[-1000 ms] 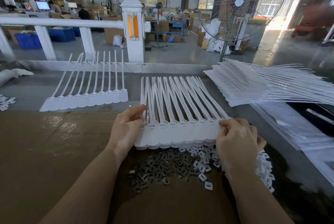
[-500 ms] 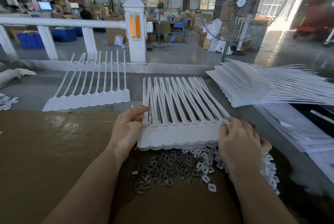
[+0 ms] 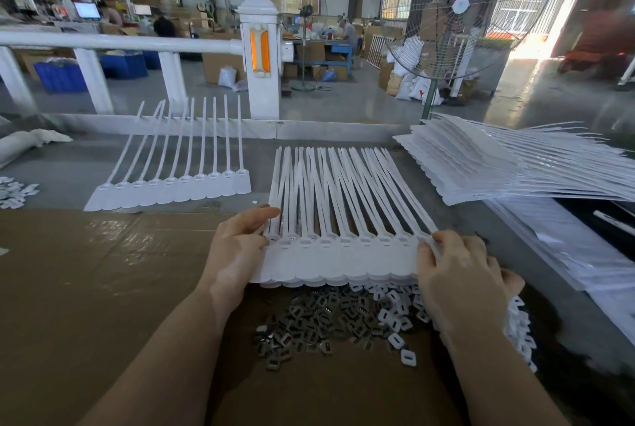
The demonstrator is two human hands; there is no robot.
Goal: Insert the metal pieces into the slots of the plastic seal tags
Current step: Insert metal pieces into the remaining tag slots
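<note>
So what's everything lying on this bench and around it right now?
strip of seal tags: one joined row, white, centre, gripped at both ends
second strip of tags: one row, white, far left, flat on the table
stack of tag strips: many, white, far right
metal pieces: a pile, dark grey, on the cardboard below the held strip
plastic caps: a pile, white, right of the metal pieces
cardboard sheet: one, brown, covering the near table
fan: one, grey, behind right
left hand: holds the strip's left end
right hand: holds its right end

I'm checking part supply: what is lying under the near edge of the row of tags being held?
Below the held tag row, a pile of dark metal pieces and white plastic caps lies on the cardboard. How far it runs beneath the tags and the right hand is hidden.
</note>
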